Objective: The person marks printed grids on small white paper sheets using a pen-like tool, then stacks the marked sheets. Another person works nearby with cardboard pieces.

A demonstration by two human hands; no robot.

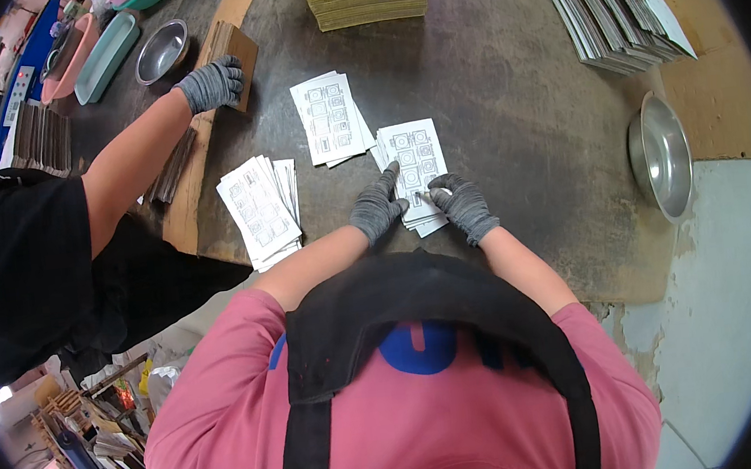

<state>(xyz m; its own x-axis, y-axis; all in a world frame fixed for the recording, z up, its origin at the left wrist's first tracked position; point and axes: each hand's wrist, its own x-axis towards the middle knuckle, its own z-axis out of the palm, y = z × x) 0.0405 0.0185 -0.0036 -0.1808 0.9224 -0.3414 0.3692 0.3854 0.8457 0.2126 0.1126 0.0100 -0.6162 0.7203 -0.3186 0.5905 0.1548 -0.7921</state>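
**Head view: both gloved hands working one stack of printed sheets**

Head camera is looking down past a pink shirt and dark apron strap at the left hand (378,205) and right hand (461,206), both in grey gloves. They are resting on the nearest stack of printed sheets (413,160), which is lying directly ahead, long axis running away from the body. Left fingers are spreading flat on its left edge; right fingers are curling, seemingly pinching a lower corner. Both hands are equally near. Farther out, a second stack (331,118) and third stack (257,208) are lying leftward, with a co-worker's gloved hand (212,83) pressing a brown block (236,49).
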